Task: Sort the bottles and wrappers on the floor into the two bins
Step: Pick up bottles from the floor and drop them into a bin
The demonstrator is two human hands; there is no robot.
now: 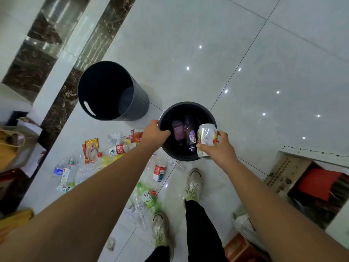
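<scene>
The silver can (206,140) was gripped in the right hand (220,150), fingers wrapped round its lower half, and hung over the right rim of the small black bin (188,105). It looked thin-walled, light and probably empty. It would be stiff enough round the waist but easy to dent, and its smooth metal was likely slippery, so a hold round the middle suited it best. The left hand (154,132) was curled over the bin's left rim, gripping it. Inside the bin lay two purple bottles (178,129).

Nothing stood between the can and the bin's mouth. Left of the bin, a red-label bottle (159,171), a green bottle (149,199) and an orange wrapper (90,150) lay scattered among other clear bottles. Behind it to the left stood a larger dark bin (139,99), seemingly empty. On the bin's near side were the person's shoes (193,183), with loose bottles just beside them that might roll underfoot. A cardboard box (289,171) sat well apart on the bin's right.
</scene>
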